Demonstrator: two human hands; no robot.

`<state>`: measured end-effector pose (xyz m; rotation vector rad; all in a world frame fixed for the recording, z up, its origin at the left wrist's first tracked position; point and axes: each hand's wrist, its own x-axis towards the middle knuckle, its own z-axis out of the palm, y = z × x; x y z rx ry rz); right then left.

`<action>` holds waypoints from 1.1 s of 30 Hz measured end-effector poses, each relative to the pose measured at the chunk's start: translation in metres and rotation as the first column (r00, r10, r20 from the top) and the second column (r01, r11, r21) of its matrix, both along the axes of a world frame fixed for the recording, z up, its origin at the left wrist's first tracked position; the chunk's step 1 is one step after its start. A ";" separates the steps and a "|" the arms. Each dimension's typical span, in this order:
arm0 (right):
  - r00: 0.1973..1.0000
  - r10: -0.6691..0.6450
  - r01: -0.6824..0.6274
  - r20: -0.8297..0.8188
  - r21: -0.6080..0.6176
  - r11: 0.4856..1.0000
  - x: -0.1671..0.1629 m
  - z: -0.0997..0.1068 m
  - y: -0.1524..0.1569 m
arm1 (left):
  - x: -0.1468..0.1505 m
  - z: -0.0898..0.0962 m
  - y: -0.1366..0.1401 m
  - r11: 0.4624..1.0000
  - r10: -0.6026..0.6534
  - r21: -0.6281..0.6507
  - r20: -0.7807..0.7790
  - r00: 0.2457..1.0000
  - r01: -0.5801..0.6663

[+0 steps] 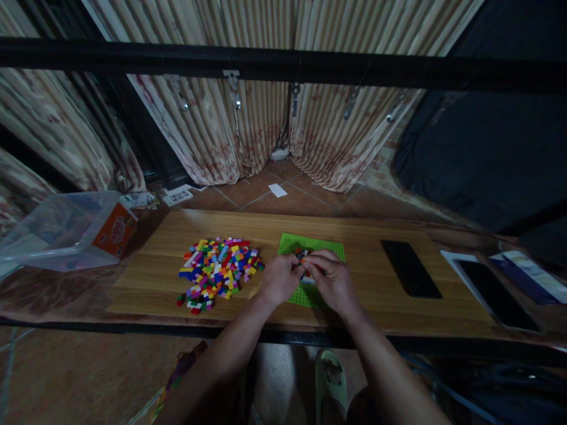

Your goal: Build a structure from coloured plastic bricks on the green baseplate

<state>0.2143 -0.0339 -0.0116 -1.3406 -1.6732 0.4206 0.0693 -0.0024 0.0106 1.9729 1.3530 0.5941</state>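
Note:
A bright green studded baseplate (pixel 313 241) lies on the wooden board, partly covered by my hands. Several small toy bricks (pixel 303 254) stand at its middle, mostly hidden behind my fingers. My left hand (pixel 280 278) reaches over the plate's left edge, thumb and fingers pinched together at the bricks. From the right, my right hand (pixel 331 276) meets it, its fingertips pinched at the same spot. Whatever sits between the fingertips is too small and covered to make out. Left of my hands spreads a loose pile of coloured toy bricks (pixel 219 268).
A black phone-like slab (pixel 411 268) lies right of the plate, with another dark slab (pixel 496 294) farther right. At the far left stands a clear plastic bin (pixel 66 230) with an orange label. A black bar (pixel 283 62) crosses above, before striped curtains (pixel 248 130).

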 end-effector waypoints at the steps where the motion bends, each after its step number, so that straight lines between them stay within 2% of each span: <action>1: 0.999 -0.033 0.033 -0.013 0.008 0.999 0.004 0.000 0.001 | 0.000 -0.001 0.001 1.000 0.010 -0.004 0.036 0.999 -0.010; 5: 0.970 -0.221 0.226 -0.099 0.037 0.973 0.030 -0.002 0.006 | -0.003 -0.006 0.007 0.997 0.069 0.013 0.092 0.993 -0.070; 7: 0.965 -0.256 0.258 -0.061 0.028 0.966 0.043 -0.004 0.007 | -0.005 -0.008 0.010 0.997 0.073 0.028 0.060 0.996 -0.075; 11: 0.969 -0.244 0.244 0.030 0.025 0.970 0.051 -0.010 0.008 | -0.007 -0.008 0.011 0.997 0.067 0.043 0.005 0.998 -0.067; 21: 0.959 -0.235 0.241 0.158 -0.019 0.970 0.042 -0.020 0.013 | -0.008 -0.008 0.010 0.997 0.060 0.050 -0.030 0.998 -0.058; 27: 0.952 -0.295 0.300 0.084 -0.064 0.952 0.036 -0.019 0.016 | -0.009 -0.009 0.010 0.996 0.059 0.063 -0.021 0.998 -0.058; 33: 0.944 -0.322 0.310 -0.072 -0.139 0.941 0.033 -0.025 0.021 | -0.010 -0.009 0.011 0.997 0.047 0.064 -0.043 0.998 -0.044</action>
